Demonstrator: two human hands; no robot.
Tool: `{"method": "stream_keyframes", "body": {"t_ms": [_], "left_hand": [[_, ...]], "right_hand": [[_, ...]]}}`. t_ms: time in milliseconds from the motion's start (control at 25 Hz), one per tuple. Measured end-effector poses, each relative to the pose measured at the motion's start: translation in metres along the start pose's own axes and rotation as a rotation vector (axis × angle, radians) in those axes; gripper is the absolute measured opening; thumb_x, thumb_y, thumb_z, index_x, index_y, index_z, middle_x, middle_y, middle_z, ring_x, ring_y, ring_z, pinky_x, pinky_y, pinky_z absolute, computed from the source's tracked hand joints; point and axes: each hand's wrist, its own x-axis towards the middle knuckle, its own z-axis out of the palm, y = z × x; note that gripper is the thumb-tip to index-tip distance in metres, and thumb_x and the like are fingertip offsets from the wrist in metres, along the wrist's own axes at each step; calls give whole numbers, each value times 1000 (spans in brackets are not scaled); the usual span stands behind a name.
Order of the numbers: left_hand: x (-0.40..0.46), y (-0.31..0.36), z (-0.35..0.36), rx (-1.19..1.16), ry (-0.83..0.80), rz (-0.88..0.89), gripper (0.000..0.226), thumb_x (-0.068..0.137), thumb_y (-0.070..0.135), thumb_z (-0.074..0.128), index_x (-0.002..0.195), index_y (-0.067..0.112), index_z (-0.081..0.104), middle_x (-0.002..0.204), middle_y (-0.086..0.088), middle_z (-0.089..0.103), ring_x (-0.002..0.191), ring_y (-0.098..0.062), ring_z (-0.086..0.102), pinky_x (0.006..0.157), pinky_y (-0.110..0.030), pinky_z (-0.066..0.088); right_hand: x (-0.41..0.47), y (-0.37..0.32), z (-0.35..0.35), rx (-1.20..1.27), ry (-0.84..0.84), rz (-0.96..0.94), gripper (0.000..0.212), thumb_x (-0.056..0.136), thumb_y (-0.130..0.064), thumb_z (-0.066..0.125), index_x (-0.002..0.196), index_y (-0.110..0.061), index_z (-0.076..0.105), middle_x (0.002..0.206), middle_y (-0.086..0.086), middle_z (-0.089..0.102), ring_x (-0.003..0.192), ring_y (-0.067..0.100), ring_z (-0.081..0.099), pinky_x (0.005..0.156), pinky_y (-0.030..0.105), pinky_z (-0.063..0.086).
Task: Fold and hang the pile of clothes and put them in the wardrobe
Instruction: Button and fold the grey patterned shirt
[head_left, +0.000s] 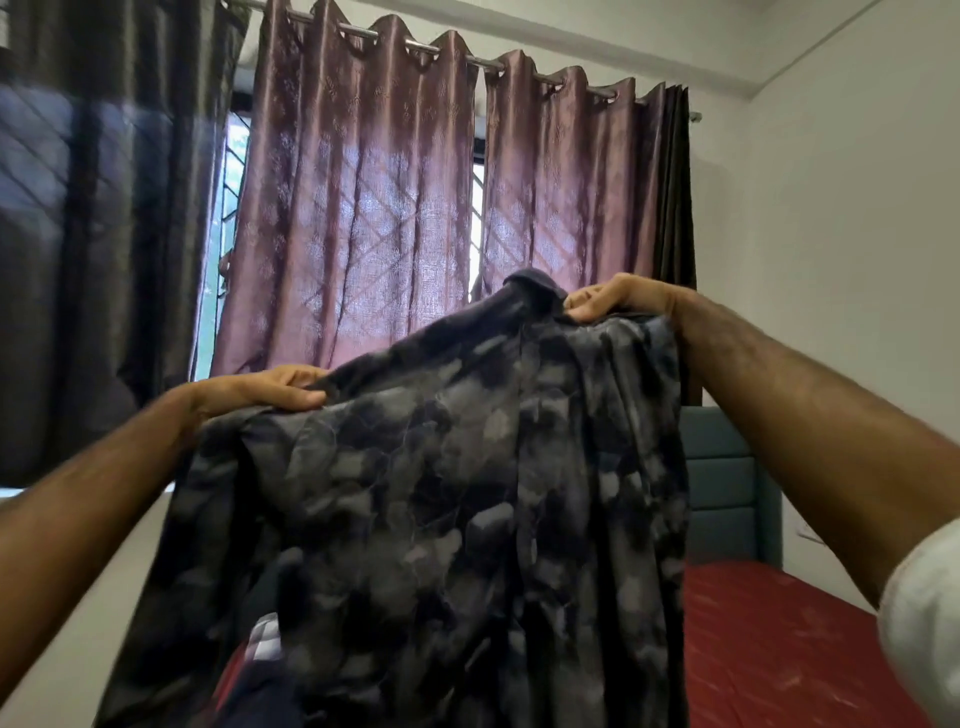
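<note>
both hands pinch a dark mottled shirt of soft crumpled cloth: left hand at one shoulder, right hand by the collar.

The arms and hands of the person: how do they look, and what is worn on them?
Both forearms are bare down to the wrists. The left hand and the right hand show no gloves; no ring, watch or bracelet is visible. A white sleeve, short or pushed up, shows on the right arm at the picture's edge. No sleeve shows on the left arm.
</note>
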Motion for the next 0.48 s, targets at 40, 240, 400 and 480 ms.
{"method": "stream_keyframes", "body": {"t_ms": [40, 240, 400, 480], "left_hand": [[2, 4, -3, -11, 10, 34, 78, 34, 30, 104, 104, 5, 79, 108, -15, 75, 88, -22, 75, 73, -29, 61], [14, -61, -37, -57, -1, -163, 86, 47, 12, 101, 125, 2, 66, 129, -17, 67, 107, -28, 69, 82, -35, 61], [28, -205, -50, 499, -108, -432, 38, 81, 13, 84, 111, 26, 65, 108, -17, 68, 90, -23, 66, 69, -41, 55], [42, -274, -53, 819, -91, -403, 39, 83, 7, 76, 95, 40, 58, 99, -3, 67, 87, -15, 65, 76, -38, 54]], "right_hand": [[3, -2, -3, 33, 13, -24, 31, 50, -24, 97, 74, -15, 79, 76, -1, 75, 68, 10, 73, 67, 24, 60], [65, 82, -24, -225, 125, 295, 16, 89, -14, 66, 82, -15, 80, 85, 7, 76, 71, 17, 73, 69, 33, 62], [147, 240, 7, -578, 2, 443, 8, 87, -15, 77, 84, -19, 70, 83, 0, 70, 73, 11, 63, 83, 40, 53], [189, 312, 28, -781, 15, 441, 17, 93, -13, 72, 80, -22, 64, 79, -4, 65, 76, 13, 56, 72, 29, 44]]}}
